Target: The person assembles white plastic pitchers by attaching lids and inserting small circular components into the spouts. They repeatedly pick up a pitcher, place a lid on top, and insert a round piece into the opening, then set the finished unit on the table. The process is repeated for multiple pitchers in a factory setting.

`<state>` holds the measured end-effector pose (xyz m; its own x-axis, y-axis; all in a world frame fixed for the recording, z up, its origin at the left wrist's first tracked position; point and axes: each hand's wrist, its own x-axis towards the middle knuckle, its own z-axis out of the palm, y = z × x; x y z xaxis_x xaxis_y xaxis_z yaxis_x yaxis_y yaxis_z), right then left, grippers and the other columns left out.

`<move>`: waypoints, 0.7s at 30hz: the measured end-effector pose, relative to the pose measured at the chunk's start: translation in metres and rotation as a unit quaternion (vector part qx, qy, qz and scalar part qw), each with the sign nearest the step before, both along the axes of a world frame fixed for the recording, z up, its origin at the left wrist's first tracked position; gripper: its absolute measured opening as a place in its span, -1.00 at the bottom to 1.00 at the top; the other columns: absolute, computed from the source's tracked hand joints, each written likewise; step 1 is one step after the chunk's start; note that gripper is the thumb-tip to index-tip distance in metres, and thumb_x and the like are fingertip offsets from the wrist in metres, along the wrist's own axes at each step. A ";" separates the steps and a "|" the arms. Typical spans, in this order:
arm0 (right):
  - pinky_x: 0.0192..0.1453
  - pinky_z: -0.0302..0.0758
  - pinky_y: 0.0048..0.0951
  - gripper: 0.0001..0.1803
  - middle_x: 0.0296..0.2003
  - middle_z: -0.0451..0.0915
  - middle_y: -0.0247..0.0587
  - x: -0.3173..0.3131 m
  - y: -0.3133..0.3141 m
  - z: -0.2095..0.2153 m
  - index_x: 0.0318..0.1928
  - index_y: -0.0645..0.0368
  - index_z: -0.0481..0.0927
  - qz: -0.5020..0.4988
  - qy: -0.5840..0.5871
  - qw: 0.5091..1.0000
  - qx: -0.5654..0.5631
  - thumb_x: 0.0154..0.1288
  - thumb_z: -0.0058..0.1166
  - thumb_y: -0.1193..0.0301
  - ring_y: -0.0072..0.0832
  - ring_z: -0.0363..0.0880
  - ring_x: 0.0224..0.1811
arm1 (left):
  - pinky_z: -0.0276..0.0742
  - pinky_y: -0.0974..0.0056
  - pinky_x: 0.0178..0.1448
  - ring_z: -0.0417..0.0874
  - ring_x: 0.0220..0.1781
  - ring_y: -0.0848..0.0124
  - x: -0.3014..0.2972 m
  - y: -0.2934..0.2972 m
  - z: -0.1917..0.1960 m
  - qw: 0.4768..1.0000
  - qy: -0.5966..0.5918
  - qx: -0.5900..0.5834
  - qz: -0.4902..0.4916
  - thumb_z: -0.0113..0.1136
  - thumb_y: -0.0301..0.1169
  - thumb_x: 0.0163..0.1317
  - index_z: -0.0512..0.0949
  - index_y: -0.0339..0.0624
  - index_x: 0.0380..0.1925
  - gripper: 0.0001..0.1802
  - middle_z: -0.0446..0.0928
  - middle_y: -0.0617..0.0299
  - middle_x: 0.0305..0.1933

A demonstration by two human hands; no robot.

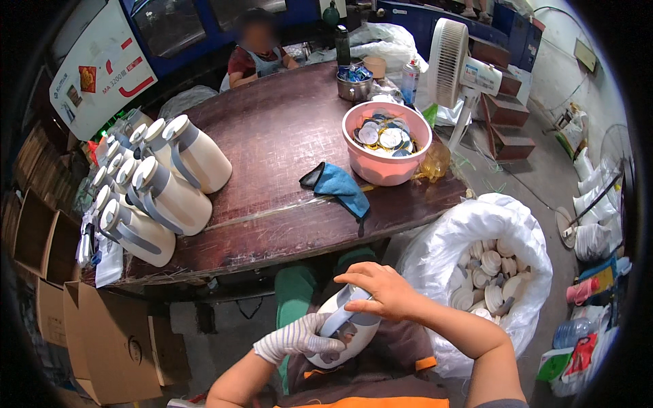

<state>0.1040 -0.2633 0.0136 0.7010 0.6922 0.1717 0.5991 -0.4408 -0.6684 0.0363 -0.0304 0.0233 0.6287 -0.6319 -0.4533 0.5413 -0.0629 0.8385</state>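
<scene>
A cream and grey vacuum jug (354, 334) is tilted over my lap, its handle side toward my left hand. My left hand (299, 338), in a striped knit glove, is closed around the jug by its grey handle. My bare right hand (381, 291) lies over the jug's top, thumb and fingers bent around the rim; the palm hides whatever is under it. Several similar jugs (180, 197) with lids and grey handles stand grouped at the table's left end. A blue cloth (338, 192) lies near the table's front edge.
A pink basin (384, 163) of round lids stands on the dark table (272, 136). A white plastic sack (425, 272) of cream lids stands at my right. Cardboard boxes (109, 347) are at lower left. A fan (449, 64) stands at right; a person (255, 58) sits across the table.
</scene>
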 end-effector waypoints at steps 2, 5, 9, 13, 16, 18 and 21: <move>0.22 0.31 -0.17 -0.33 0.12 0.46 -0.10 0.001 0.001 0.008 0.21 -0.02 0.48 -0.015 0.037 0.999 -0.018 0.22 0.08 -0.16 -0.20 0.38 0.23 | 0.46 0.45 -0.36 0.53 -0.44 0.58 -0.001 -0.003 -0.006 0.998 0.044 -0.037 0.009 0.34 -0.29 0.18 0.61 -0.13 -0.09 -0.68 0.53 0.36 -0.41; 0.30 0.27 -0.14 -0.32 0.17 0.42 -0.04 0.015 -0.003 0.003 0.22 0.01 0.47 0.020 0.067 0.998 0.005 0.24 0.07 -0.15 -0.15 0.33 0.29 | 0.36 0.48 -0.44 0.43 -0.53 0.63 0.001 -0.008 0.000 0.997 0.061 0.029 0.045 0.33 -0.28 0.20 0.62 -0.11 -0.09 -0.70 0.48 0.41 -0.48; 0.31 0.34 -0.24 -0.49 0.11 0.47 -0.02 0.088 -0.020 0.021 0.08 0.18 0.53 0.008 -0.041 0.993 0.108 0.22 0.24 0.15 -0.14 0.41 0.22 | 0.34 0.50 -0.43 0.43 -0.53 0.66 0.000 -0.013 0.006 0.983 0.043 0.003 0.180 0.33 -0.29 0.20 0.64 -0.13 -0.09 -0.70 0.49 0.44 -0.48; -0.06 0.49 -0.47 -0.74 -0.28 0.68 -0.19 0.187 -0.035 0.053 -0.15 0.27 0.65 -0.200 0.030 0.965 0.167 0.32 0.09 0.32 -0.50 0.61 -0.21 | 0.41 0.51 -0.39 0.50 -0.48 0.63 0.005 -0.018 -0.002 0.950 -0.036 -0.048 0.306 0.30 -0.35 0.23 0.63 -0.21 -0.08 -0.72 0.62 0.30 -0.37; -0.02 0.51 -0.35 -0.77 -0.24 0.70 -0.13 0.267 -0.053 0.036 -0.16 0.18 0.69 -0.239 0.013 0.969 0.064 0.28 0.08 0.36 -0.33 0.66 -0.17 | 0.41 0.49 -0.43 0.52 -0.51 0.61 0.012 -0.012 -0.019 0.951 0.024 -0.023 0.306 0.32 -0.35 0.22 0.63 -0.18 -0.08 -0.71 0.64 0.30 -0.40; 0.01 0.51 -0.30 -0.76 -0.21 0.70 -0.09 0.305 -0.055 0.017 -0.14 0.13 0.71 -0.241 0.020 0.970 0.001 0.26 0.07 0.37 -0.26 0.66 -0.13 | 0.39 0.49 -0.45 0.49 -0.54 0.63 0.016 -0.016 -0.019 0.950 0.030 -0.011 0.312 0.32 -0.34 0.22 0.63 -0.15 -0.07 -0.72 0.62 0.33 -0.43; 0.06 0.51 -0.26 -0.66 -0.02 0.64 -0.11 0.333 -0.028 0.011 -0.01 0.06 0.66 -0.216 -0.035 0.968 -0.122 0.16 0.13 0.44 -0.22 0.64 -0.04 | 0.37 0.49 -0.45 0.47 -0.55 0.61 0.024 -0.015 -0.025 0.952 0.042 0.003 0.304 0.31 -0.38 0.23 0.62 -0.18 -0.07 -0.73 0.57 0.36 -0.47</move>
<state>0.4366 -0.2913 0.0247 0.9268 0.3623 0.0986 0.3635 -0.7999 -0.4775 0.0599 -0.0454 -0.0013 0.8385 -0.1593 -0.5212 0.5446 0.2793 0.7908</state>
